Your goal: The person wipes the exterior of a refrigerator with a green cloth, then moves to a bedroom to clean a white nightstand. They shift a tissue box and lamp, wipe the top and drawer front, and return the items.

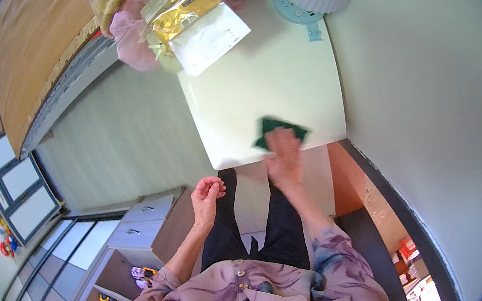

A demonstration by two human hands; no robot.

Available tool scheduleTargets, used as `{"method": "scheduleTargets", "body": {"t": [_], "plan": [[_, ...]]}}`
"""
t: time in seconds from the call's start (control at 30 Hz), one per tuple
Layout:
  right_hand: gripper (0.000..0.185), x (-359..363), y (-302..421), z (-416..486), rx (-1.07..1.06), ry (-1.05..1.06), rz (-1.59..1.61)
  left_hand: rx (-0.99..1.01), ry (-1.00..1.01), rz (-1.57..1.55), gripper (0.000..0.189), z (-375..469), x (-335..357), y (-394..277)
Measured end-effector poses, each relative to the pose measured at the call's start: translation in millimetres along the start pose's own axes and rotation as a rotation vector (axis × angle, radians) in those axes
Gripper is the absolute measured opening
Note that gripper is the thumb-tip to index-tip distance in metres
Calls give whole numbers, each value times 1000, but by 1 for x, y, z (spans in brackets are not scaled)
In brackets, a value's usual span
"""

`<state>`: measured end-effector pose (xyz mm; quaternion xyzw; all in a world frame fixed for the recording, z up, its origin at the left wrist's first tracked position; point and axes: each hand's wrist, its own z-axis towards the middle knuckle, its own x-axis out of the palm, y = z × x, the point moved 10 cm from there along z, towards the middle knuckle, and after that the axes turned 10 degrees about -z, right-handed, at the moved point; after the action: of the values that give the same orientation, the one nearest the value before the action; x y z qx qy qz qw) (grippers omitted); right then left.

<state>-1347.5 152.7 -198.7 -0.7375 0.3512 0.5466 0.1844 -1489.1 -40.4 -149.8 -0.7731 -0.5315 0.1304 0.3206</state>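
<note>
A dark green cloth [284,131] lies on the white tabletop [250,90], near its front edge. My right hand [285,157] rests on the cloth with the fingers spread over it; the hand is slightly blurred. My left hand [209,195] hangs in front of the table's near corner, above my lap, with its fingers curled and nothing seen in it. Whether its fingertips fully close cannot be told. Further back on the tabletop lies a gold and white plastic packet [199,25], with pink fabric behind it.
A light blue round base [296,10] with a white ribbed part stands at the table's far end by the wall. A bed with a tan mat [43,24] is at the left. A drawer cabinet [142,220] stands at lower left. A doorway opens at lower right.
</note>
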Motion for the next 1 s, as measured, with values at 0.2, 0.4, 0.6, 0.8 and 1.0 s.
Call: {"method": "scheduleTargets", "body": {"t": [0.2,0.4,0.6,0.8,1.0], "plan": [[71,-86,-61,139,-150,-323,49,-60,-93,-96,8,-22,-4,39],[71,-101,8,192,-153,-276,0,-119,-86,-161,10,-42,20,68],[77,-32,-29,24,-312,45,-3,-100,-40,-213,10,-53,29,59],[82,-71,-73,108,256,-289,-12,-172,-134,-242,9,-58,-13,91],[73,-32,124,86,-365,-140,9,-138,-159,-319,10,-69,-53,114]]}}
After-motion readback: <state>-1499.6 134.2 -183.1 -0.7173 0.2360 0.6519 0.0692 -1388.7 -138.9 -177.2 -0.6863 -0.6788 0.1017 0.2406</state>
